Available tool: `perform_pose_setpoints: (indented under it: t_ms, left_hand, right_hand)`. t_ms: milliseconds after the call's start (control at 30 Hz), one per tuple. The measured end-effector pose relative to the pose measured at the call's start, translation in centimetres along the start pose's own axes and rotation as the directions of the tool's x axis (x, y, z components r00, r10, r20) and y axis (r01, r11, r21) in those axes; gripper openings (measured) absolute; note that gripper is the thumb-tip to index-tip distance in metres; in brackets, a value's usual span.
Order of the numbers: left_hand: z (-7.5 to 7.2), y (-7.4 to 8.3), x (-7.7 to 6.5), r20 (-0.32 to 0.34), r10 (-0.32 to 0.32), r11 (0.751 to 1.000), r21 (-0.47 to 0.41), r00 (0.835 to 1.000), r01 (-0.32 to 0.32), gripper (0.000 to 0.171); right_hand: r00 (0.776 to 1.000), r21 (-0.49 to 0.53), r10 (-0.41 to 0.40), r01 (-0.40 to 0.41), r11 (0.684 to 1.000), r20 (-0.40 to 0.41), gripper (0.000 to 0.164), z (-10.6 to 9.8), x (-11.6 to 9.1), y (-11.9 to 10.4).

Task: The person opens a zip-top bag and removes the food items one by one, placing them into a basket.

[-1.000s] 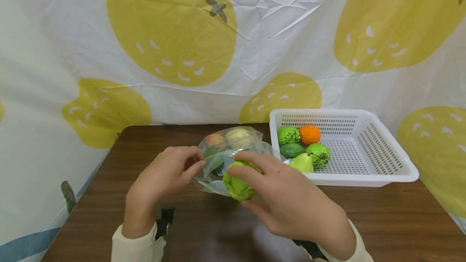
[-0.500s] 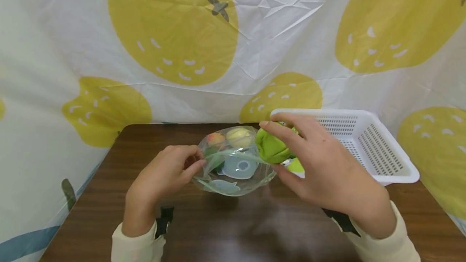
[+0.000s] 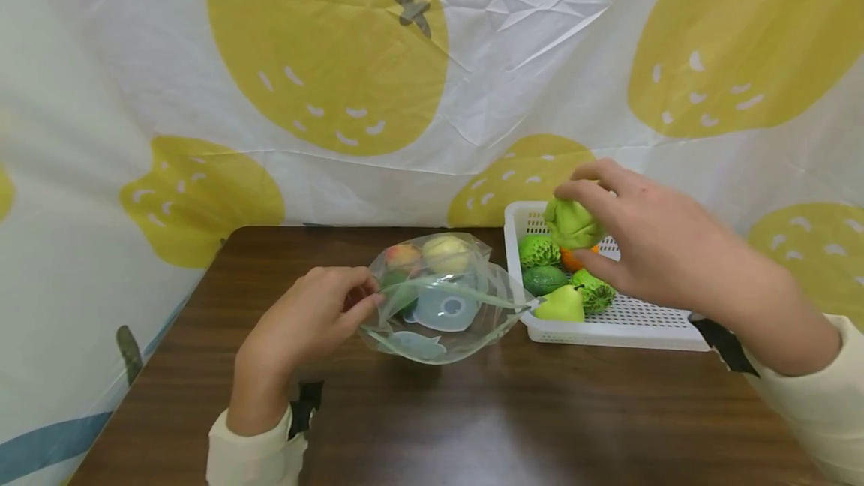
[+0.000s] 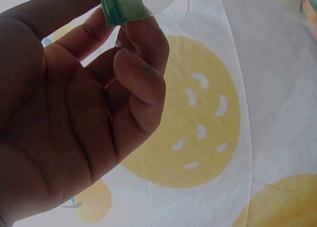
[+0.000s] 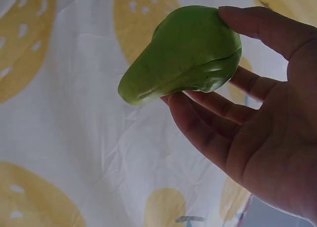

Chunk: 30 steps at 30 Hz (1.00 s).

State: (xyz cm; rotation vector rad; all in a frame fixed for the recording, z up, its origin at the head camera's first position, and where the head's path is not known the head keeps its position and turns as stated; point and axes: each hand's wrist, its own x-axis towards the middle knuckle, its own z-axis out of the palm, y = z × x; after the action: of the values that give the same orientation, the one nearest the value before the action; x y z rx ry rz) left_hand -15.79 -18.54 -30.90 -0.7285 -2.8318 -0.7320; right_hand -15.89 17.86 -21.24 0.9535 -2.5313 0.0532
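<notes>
The right hand (image 3: pixel 668 235) pinches a green chayote (image 3: pixel 570 223) between thumb and fingertips, above the back left part of the white basket (image 3: pixel 628 334). In the right wrist view the chayote (image 5: pixel 183 58) tapers to the left and has a crease at its broad end. At the table's middle, the left hand (image 3: pixel 304 321) pinches the left edge of a clear plastic bag (image 3: pixel 502 315) whose mouth gapes toward the viewer. A green strip (image 4: pixel 119 6) of the bag's edge shows between those fingers. Inside the bag lie a reddish-yellow fruit (image 3: pixel 403 258), a pale yellow fruit (image 3: pixel 445 253) and something green.
The basket holds a pear (image 3: pixel 562 304), an orange (image 3: pixel 574 259), two bumpy green fruits (image 3: pixel 540 251) and a smooth dark green one (image 3: pixel 544 280). Its left wall adjoins the bag's right corner. A fruit-patterned cloth (image 3: pixel 378 193) hangs behind the brown table (image 3: pixel 432 426).
The right hand has carried the chayote from the bag's mouth rightward and up, over the basket. The bag's mouth is now in full sight. The left hand has stayed at the bag's edge.
</notes>
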Motion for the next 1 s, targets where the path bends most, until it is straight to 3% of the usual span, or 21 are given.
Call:
perform_pose_setpoints:
  t_ms: [233,700,800,1000]
  left_hand:
    - [0.1,0.0,0.1,-0.003,0.008,1.000,0.002,1.000,-0.008,0.006]
    - [0.3,0.2,0.4,0.005,0.005,1.000,-0.008,1.000,-0.005,0.007]
    - [0.2,0.1,0.4,0.002,0.003,1.000,-0.002,1.000,-0.003,0.007]
    - [0.3,0.1,0.5,0.013,0.001,1.000,-0.001,1.000,-0.001,0.007]
  right_hand:
    - [0.985,-0.053,0.074,-0.067,0.996,0.153,0.058,0.9,0.5,2.1]
    - [0.934,-0.112,0.090,-0.054,0.992,0.345,0.045,5.1,0.8,8.1]
    - [0.907,-0.100,0.101,-0.065,0.993,0.409,0.045,5.7,0.6,8.9]
    - [0.823,-0.027,0.107,-0.111,0.993,0.558,0.045,7.1,-0.3,9.9]
